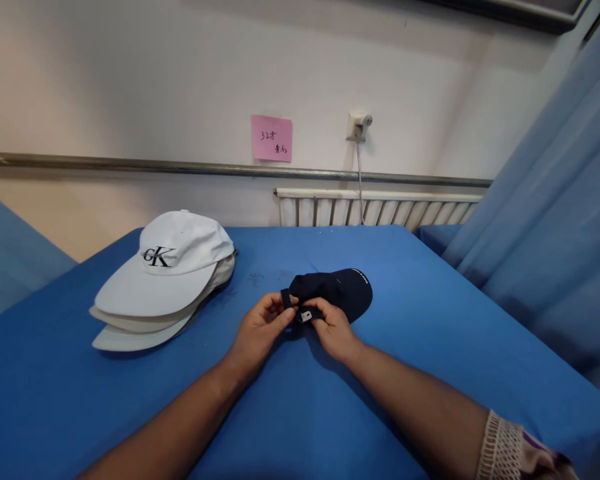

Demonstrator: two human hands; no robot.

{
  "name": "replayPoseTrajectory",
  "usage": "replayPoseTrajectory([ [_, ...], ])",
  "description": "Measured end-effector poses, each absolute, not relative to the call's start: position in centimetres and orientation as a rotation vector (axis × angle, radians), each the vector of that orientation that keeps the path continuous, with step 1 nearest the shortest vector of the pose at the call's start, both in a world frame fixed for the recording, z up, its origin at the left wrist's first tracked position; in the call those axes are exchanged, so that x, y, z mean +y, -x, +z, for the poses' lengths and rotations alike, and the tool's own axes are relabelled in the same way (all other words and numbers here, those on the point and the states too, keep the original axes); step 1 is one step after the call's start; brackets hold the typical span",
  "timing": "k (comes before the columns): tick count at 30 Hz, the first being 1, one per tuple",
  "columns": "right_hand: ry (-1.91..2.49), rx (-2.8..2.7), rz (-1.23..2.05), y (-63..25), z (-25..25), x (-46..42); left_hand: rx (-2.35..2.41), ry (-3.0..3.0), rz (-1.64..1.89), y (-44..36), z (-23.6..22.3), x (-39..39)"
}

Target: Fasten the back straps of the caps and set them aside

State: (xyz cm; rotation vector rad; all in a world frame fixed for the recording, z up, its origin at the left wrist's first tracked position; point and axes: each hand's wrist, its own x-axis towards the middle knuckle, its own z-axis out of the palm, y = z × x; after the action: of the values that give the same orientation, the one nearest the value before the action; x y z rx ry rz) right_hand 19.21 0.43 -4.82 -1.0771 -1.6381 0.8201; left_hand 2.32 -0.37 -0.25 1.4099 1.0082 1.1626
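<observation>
A dark navy baseball cap (325, 288) lies on the blue table with its brim pointing away to the right and its back strap towards me. My left hand (267, 323) pinches the loose end of the cap strap (286, 298) between thumb and fingers. On the other side, my right hand (333, 327) is closed on the strap part that carries a small metal buckle (306, 316). The strap appears apart from the buckle, though the fingertips hide part of it.
A stack of pale caps stands at the left, a white cap (180, 243) with black letters on top. Behind the blue table (260, 413) are a metal rail (190, 165), a radiator (380, 210) and a plugged-in cord (360, 173). A blue curtain (545, 200) hangs at the right.
</observation>
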Motion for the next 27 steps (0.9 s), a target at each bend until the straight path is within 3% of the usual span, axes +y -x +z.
replayPoseTrajectory([
  [8, 1.072, -1.507, 0.842, -19.3, -5.0, 0.4, 1.148, -2.12, 0.911, -2.0, -1.3, -0.9],
  [16, 0.955, -1.579, 0.96, -19.0, -5.1, 0.0, 1.227, -2.302, 1.075, -2.5, -1.2, -0.5],
  [27, 0.84, -1.601, 0.707, -18.3, -3.5, -1.5, 1.192, -2.383, 1.037, -1.9, -0.3, -1.1],
])
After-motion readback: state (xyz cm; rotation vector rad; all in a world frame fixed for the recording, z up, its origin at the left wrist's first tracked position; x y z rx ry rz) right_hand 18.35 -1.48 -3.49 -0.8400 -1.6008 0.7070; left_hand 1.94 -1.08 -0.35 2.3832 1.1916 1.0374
